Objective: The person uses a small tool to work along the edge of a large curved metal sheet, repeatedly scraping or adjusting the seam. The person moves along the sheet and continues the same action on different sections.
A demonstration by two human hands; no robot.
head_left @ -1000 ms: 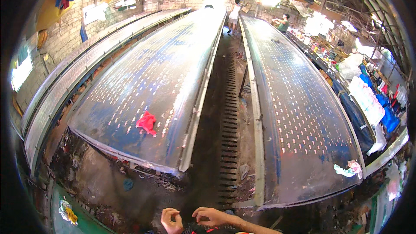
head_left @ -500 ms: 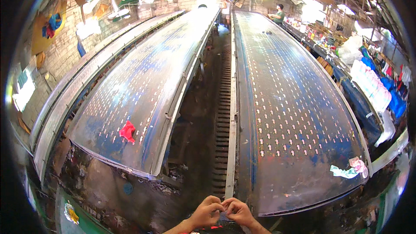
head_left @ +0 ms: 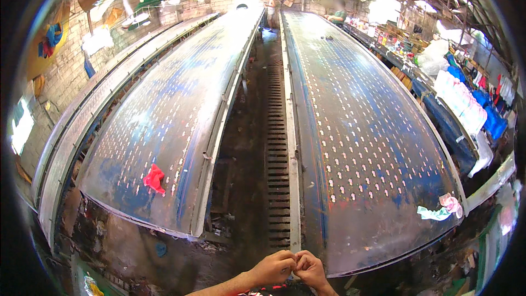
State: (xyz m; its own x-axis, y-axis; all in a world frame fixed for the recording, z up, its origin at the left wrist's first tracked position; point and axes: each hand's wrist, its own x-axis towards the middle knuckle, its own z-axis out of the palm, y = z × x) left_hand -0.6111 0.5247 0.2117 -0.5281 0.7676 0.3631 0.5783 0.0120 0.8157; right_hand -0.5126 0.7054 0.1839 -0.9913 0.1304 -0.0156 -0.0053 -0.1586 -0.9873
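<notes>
At the lower middle, my left hand (head_left: 274,268) and my right hand (head_left: 310,271) meet with their fingertips pressed together. The fingers of both are curled in, and whatever lies between them, if anything, is too small or hidden to name. They are in front of the near end of a pale metal rail (head_left: 294,214) that edges the right-hand long table (head_left: 372,235). Rows of small pale printed marks cover that table's dark, blue-stained top.
Another long table (head_left: 164,208) on the left bears a red cloth (head_left: 154,179). Pink and mint cloths (head_left: 438,211) lie at the right table's near right corner. A slatted grate (head_left: 278,159) runs between the tables. Two people stand at the far end; bundled fabrics (head_left: 460,101) line the right.
My hands have shifted slightly to the right and drawn closer together, still joined at the fingertips. The whole view has turned a little. The far person at right has leaned toward the table.
</notes>
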